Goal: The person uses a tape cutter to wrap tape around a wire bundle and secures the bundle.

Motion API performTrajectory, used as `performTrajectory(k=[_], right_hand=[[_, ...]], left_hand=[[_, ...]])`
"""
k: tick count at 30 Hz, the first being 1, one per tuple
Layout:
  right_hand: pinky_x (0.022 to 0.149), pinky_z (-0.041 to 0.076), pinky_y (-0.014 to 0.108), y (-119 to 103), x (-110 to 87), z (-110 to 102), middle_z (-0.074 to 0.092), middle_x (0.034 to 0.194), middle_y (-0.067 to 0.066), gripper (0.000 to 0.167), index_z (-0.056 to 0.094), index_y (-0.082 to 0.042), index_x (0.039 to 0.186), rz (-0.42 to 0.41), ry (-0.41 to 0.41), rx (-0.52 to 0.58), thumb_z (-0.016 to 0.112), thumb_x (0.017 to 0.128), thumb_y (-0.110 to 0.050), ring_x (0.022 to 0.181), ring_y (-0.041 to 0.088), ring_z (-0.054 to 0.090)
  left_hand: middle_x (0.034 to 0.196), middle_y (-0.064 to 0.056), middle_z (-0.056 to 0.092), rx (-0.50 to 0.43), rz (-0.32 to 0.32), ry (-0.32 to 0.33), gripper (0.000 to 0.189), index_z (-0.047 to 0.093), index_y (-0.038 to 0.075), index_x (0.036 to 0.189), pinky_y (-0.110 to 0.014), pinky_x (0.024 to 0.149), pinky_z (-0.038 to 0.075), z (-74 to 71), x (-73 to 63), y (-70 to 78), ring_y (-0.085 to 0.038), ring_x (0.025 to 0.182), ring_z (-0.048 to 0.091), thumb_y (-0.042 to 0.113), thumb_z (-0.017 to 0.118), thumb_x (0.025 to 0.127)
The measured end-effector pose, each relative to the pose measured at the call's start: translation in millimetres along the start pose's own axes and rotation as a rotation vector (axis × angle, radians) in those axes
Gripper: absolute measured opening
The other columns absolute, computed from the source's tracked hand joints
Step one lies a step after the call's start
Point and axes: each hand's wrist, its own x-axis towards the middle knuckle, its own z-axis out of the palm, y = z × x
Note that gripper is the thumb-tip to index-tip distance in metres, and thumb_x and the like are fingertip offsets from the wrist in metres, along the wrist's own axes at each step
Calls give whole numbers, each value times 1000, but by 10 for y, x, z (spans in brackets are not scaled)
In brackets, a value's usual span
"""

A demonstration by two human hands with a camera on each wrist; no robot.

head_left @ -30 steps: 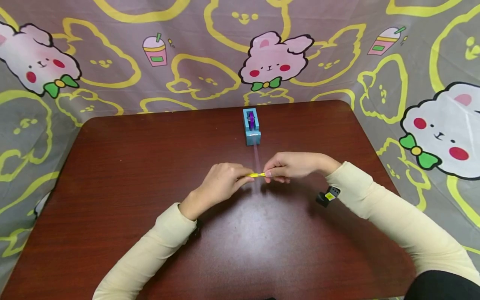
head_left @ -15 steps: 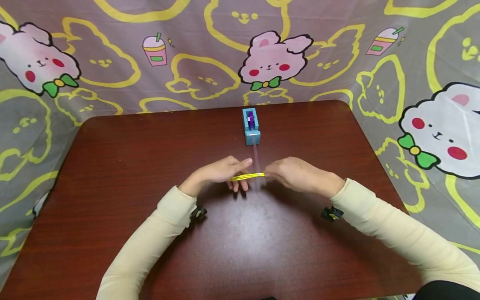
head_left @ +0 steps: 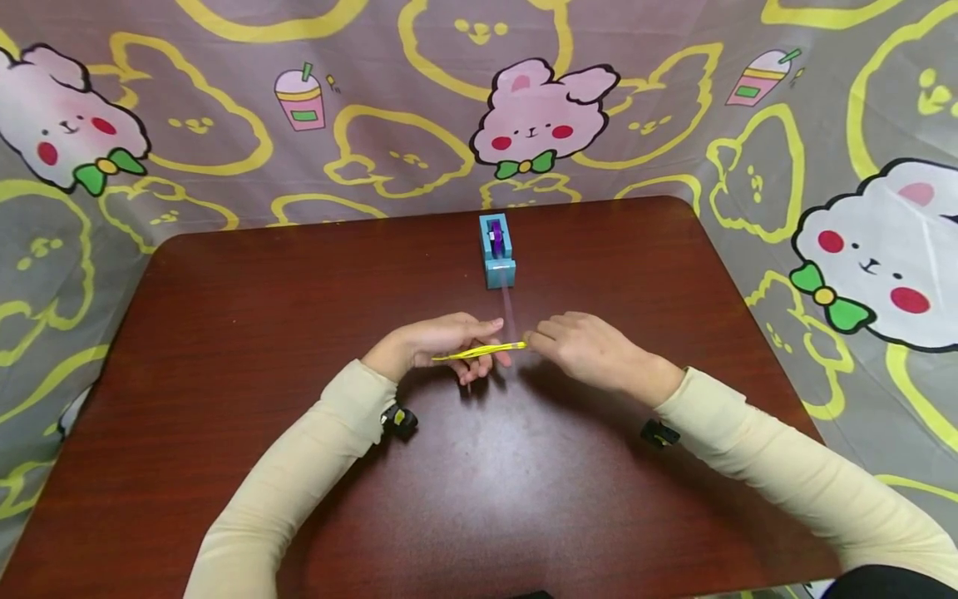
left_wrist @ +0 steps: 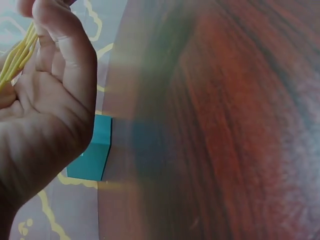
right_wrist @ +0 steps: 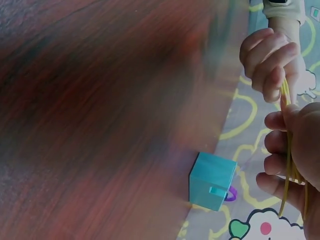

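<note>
Both hands meet over the middle of the dark reddish-brown wooden table (head_left: 224,349), sharing a thin bundle of yellow rubber bands (head_left: 479,352). The left hand (head_left: 434,343) has its fingers curled round the bundle's 9 o'clock end, the right hand (head_left: 580,348) pinches the 3 o'clock end, so the bands hang stretched between them just above the table. At 12 o'clock from the hands sits a small teal plastic tape dispenser (head_left: 497,251) with a purple roll of tape (head_left: 495,235) in its slot, a strip trailing out toward the hands.
</note>
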Motion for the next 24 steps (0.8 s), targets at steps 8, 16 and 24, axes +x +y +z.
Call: performTrajectory(k=[8, 16, 24], right_hand=[[59, 48, 34, 2, -13, 24, 62, 81, 4, 18, 67, -1, 106, -36, 49, -25, 73, 92, -8, 69, 21, 57], [60, 48, 35, 21, 10, -15, 62, 82, 4, 20, 68, -2, 108, -40, 37, -24, 72, 89, 0, 68, 20, 56], [70, 55, 33, 77, 102, -146, 68, 88, -1, 13, 74, -7, 107, 110, -56, 340, 70, 94, -5, 77, 11, 64]], left_hand=[[68, -6, 56, 21, 15, -12, 51, 63, -14, 121, -31, 57, 52, 3, -19, -5, -14, 56, 50, 31, 42, 110], [63, -4, 53, 82, 93, 20, 37, 61, -20, 118, -29, 54, 47, 32, -64, 40, -13, 51, 46, 14, 51, 107], [59, -2, 53, 283, 180, 179, 28, 68, -16, 106, -28, 51, 42, 111, -108, 114, -12, 50, 46, 10, 59, 103]])
